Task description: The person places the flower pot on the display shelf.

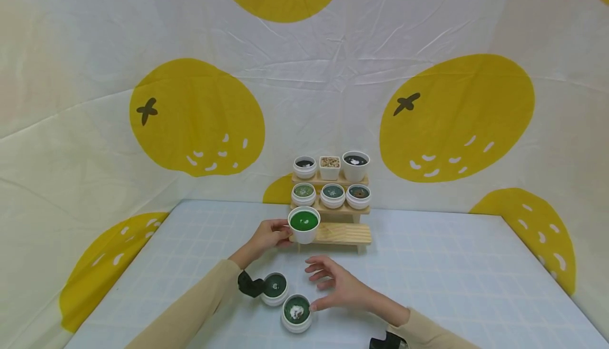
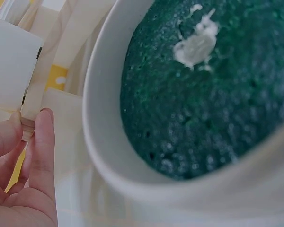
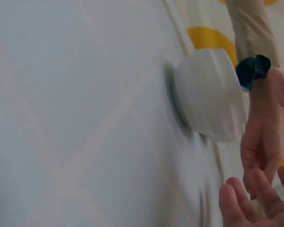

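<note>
My left hand is at the left end of the lowest step of a wooden tiered stand. In the left wrist view its thumb and fingers pinch the wooden edge. A white cup with bright green contents sits on that step, beside the fingers. My right hand hovers with fingers spread and loosely bent, holding nothing. Its thumb is close to a white bowl of dark green contents with a white patch; whether they touch I cannot tell. A second dark green bowl stands by the left wrist.
Three small white bowls, one of them the green-speckled bowl, line the middle step. On the top step are a dark-filled bowl, a square pot of tan bits and a taller dark-filled cup. A fruit-printed curtain hangs behind the table.
</note>
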`<state>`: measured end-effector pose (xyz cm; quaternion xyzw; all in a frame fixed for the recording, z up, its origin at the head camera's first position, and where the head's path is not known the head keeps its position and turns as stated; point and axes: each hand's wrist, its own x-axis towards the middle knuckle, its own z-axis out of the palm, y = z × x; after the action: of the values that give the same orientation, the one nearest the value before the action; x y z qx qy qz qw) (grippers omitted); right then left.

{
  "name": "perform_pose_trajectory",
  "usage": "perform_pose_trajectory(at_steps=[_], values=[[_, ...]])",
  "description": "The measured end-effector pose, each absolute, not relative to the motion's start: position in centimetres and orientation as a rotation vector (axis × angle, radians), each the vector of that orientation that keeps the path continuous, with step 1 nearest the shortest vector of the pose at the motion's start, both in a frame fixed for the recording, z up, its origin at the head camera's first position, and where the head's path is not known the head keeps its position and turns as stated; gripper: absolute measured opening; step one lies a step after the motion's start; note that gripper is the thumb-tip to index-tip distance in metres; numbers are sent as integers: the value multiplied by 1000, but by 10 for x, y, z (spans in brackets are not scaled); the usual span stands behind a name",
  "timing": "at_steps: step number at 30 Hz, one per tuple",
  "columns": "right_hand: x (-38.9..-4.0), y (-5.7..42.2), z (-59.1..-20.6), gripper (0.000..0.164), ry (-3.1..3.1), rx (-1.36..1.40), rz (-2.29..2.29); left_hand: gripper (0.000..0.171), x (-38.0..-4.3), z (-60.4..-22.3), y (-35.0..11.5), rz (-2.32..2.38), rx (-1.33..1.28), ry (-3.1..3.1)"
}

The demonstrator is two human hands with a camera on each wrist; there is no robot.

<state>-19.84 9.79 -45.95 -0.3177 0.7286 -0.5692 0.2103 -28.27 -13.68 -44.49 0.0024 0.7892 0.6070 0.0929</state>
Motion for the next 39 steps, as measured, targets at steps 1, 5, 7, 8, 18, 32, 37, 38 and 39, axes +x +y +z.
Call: perform_pose_trajectory(at_steps=[1,5,7,8,18,32,37,38,39], values=[[-197,98,-461,82,2005,-903,-1570,35,-283,-445,-137,1805,7,2340],[-194,95,-466,82,1939,-925,-1571,35,-283,-445,-137,1814,17,2341],[-193,94,-469,81,1922,-925,-1583,35,-283,-444,-136,1818,25,2340],[-192,94,-470,81,1914,-921,-1585,35,-283,-445,-136,1815,25,2342],[-186,87,-475,70,1869,-984,-1533,35,-282,-444,-135,1810,34,2347],[-183,79,-474,64,1897,-955,-1475,36,-283,-445,-136,1774,15,2364],[-181,79,-474,62,1912,-956,-1477,36,-281,-444,-136,1755,13,2380],[-180,79,-474,62,1919,-963,-1474,36,-281,-444,-136,1758,4,2376],[-180,79,-474,61,1927,-969,-1472,37,-281,-444,-136,1756,5,2379]])
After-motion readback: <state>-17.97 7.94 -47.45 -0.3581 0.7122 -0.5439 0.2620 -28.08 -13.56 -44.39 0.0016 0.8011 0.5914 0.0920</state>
